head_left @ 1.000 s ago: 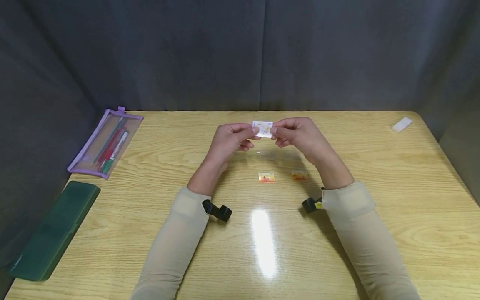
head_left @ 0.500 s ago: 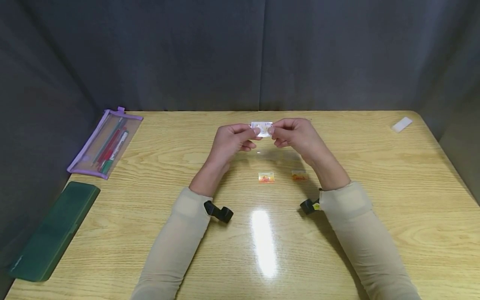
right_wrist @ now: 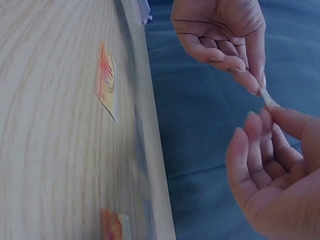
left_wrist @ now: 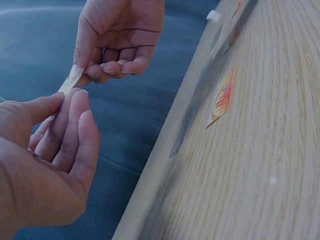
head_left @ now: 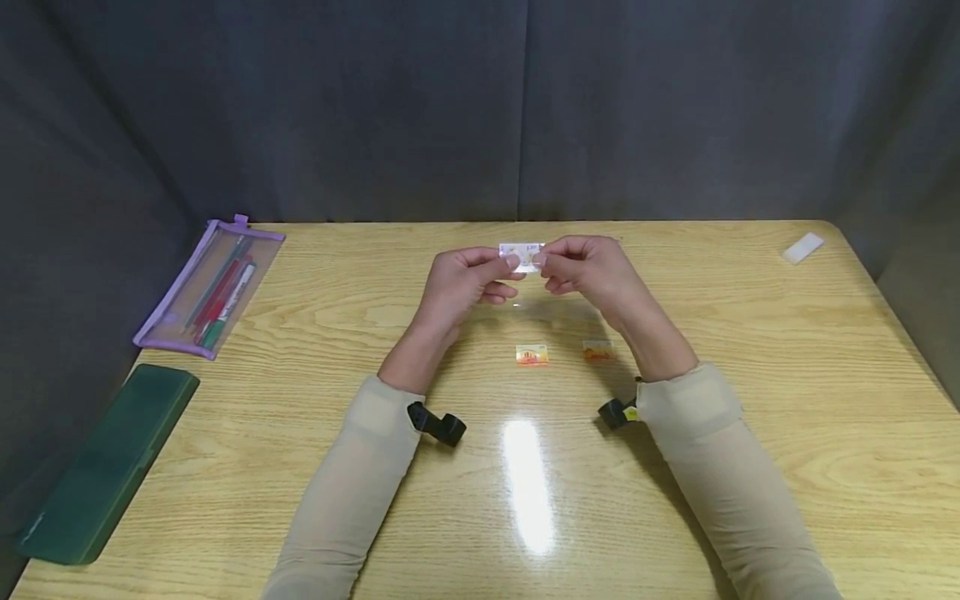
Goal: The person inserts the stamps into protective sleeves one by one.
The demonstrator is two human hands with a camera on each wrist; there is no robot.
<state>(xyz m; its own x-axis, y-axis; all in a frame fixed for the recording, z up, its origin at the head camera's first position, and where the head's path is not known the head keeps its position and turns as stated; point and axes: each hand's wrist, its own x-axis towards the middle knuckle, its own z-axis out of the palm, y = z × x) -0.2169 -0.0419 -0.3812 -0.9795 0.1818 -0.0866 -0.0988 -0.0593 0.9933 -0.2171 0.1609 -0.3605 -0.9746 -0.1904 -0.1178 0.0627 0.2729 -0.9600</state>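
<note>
Both hands hold up a small white postage stamp (head_left: pixel 522 250) with a pale printed picture, over the far middle of the table. My left hand (head_left: pixel 463 279) pinches its left end between thumb and fingers. The right end is pinched by my right hand (head_left: pixel 588 265). In both wrist views the stamp (left_wrist: pixel 74 79) appears nearly edge-on between the fingertips. Below the hands, an orange and yellow stamp (head_left: pixel 532 356) lies flat on the table. A darker orange stamp (head_left: pixel 598 350) lies to its right, in the right arm's shadow.
A mesh pencil pouch (head_left: pixel 210 287) with purple edging and pens inside lies at the far left. Nearer along that edge is a dark green case (head_left: pixel 112 462). A white eraser-like block (head_left: pixel 803 248) sits at the far right corner. Dark curtains (head_left: pixel 525 108) stand behind the table (head_left: pixel 810 400).
The white stamp and the right hand have shifted slightly left. Both hands keep their pinch on it. The two stamps on the table stay in place.
</note>
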